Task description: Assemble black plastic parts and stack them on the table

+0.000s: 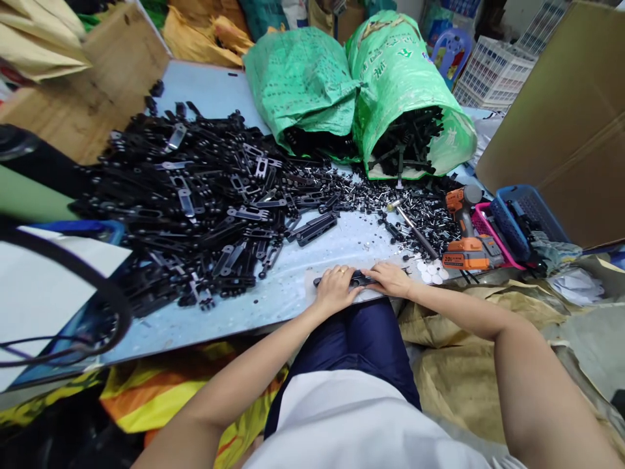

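At the table's near edge, a black plastic bracket arm [359,279] lies across a pale mat [309,286]. My left hand [336,285] is closed over its left part, and a dark end pokes out beyond the fingers. From the other side, my right hand [389,279] grips the bracket's right part, with the fingertips close to its middle. The palms hide most of the piece. Just beyond the hands, a pair of similar black arms [316,228] rests side by side on the blue tabletop.
A large heap of black parts [195,195] covers the left. Screws [371,195] lie scattered mid-table, near a hammer [415,228]. An orange cordless driver [466,238], white discs [432,272] and a blue basket [530,218] are right. Green sacks [307,85] stand behind.
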### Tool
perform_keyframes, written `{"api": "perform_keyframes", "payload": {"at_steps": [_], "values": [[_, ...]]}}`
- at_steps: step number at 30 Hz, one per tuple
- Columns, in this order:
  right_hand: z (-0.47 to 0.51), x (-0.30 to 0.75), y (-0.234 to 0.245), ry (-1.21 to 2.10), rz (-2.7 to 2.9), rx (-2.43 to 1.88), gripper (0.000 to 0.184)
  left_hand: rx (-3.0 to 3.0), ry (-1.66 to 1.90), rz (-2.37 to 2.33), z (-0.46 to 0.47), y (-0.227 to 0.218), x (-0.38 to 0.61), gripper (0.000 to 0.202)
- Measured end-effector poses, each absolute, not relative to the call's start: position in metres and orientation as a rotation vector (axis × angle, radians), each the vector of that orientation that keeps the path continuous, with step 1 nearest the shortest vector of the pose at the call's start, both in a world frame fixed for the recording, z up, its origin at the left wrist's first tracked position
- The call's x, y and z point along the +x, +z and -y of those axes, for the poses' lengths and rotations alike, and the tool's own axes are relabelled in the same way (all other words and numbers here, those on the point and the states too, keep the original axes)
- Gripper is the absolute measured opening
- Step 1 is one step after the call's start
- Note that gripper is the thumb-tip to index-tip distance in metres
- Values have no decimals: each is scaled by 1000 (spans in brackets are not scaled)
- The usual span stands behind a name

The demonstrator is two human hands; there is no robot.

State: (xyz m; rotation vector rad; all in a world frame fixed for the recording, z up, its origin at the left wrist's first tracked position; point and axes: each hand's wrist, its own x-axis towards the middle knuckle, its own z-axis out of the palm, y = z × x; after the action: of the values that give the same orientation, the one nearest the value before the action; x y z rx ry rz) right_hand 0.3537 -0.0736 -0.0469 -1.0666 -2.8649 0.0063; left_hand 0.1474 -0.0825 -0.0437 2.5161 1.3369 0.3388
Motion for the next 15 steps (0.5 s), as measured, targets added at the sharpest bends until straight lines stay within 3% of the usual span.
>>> {"api": "perform_keyframes", "payload": {"at_steps": [6, 10, 15], "values": [[73, 355, -31, -92, 2975, -1374, 70, 2735, 290, -1322, 84, -38, 136, 39], [83, 342, 13, 137, 2857, -924, 75, 2648, 649, -1136, 92, -14, 109, 53], [124, 287, 43, 871, 2469, -190, 61, 2102, 1198, -542, 139, 44, 95, 54]]}}
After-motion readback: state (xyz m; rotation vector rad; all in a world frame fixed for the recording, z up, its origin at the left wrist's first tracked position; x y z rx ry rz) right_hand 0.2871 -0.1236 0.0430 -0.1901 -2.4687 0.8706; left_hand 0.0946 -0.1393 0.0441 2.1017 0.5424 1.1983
